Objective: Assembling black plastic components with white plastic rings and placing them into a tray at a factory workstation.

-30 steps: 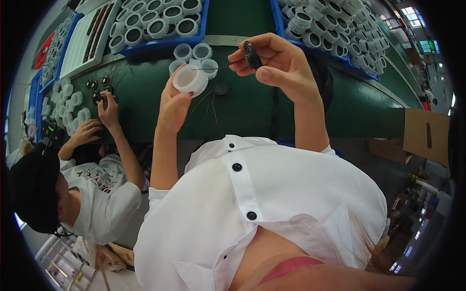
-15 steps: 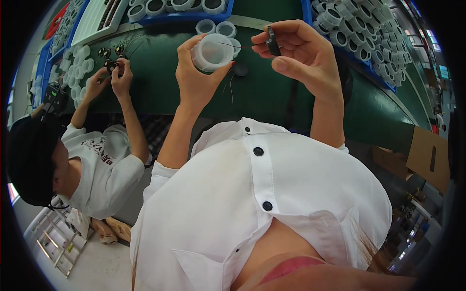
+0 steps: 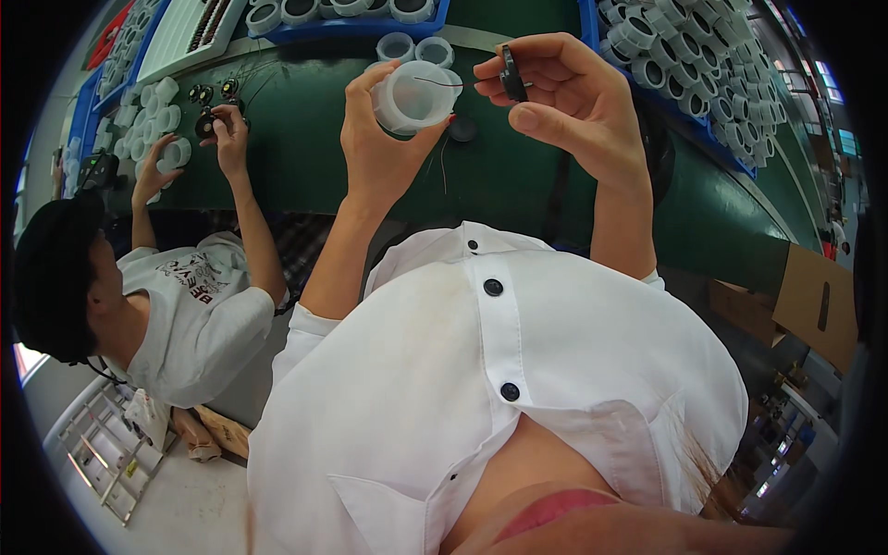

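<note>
My left hand (image 3: 372, 155) is closed around a translucent white plastic cup (image 3: 393, 118), its open mouth tilted toward me. In my right hand (image 3: 592, 120) a small black disc-shaped part (image 3: 512, 76) is pinched edge-on between thumb and fingers. A thin dark wire (image 3: 442, 84) runs from near this part across the cup's mouth; its exact end is hard to make out. Behind the cup stand a few similar white cups (image 3: 433, 52). A dark round piece (image 3: 462, 129) lies on the green table (image 3: 499, 190) between my hands, with thin wires beside it.
Blue trays of white ring-shaped parts stand at the back (image 3: 347, 28) and right (image 3: 684, 111). To the left, a co-worker (image 3: 199, 287) handles black round parts (image 3: 208, 120) beside loose white cups (image 3: 148, 120). Cardboard boxes (image 3: 814, 301) sit at the right.
My right hand has shifted slightly left with the black part, and the cup slightly right, bringing them closer. The co-worker's left hand has moved away from the black parts to the white cups.
</note>
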`<state>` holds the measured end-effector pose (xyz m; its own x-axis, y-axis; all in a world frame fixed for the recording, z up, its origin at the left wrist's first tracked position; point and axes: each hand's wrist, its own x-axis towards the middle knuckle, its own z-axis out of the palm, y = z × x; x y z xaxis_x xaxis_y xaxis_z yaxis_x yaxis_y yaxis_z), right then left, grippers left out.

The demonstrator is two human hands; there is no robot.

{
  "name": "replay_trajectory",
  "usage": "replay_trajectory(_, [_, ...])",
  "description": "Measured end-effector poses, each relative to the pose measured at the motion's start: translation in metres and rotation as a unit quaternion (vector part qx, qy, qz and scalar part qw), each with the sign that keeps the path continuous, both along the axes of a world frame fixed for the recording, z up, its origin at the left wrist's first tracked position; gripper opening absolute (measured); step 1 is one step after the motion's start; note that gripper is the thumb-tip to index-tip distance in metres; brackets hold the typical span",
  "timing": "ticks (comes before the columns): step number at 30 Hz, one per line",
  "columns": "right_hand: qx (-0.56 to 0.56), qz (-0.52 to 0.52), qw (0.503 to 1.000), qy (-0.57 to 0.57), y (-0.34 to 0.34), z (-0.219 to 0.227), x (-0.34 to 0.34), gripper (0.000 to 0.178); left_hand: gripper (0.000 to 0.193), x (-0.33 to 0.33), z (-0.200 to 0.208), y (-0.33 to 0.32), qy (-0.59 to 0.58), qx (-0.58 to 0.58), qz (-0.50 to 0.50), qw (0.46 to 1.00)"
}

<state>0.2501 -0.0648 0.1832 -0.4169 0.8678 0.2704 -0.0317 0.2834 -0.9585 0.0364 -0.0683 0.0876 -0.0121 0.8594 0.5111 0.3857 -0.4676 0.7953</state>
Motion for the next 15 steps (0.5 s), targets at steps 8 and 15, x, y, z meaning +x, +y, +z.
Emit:
replay_trajectory(8, [-0.015,-0.048,0.999,0.017,0.005,-0.02,-0.01,0.053,0.07,0.006,0.0,-0.003,0.034,0.025,-0.001,0.999])
replay_trajectory(15, [0.128,-0.129,0.963,-0.2,0.003,-0.046,-0.026,0.039,0.067,0.015,0.001,-0.008,0.069,-0.023,-0.001,0.997])
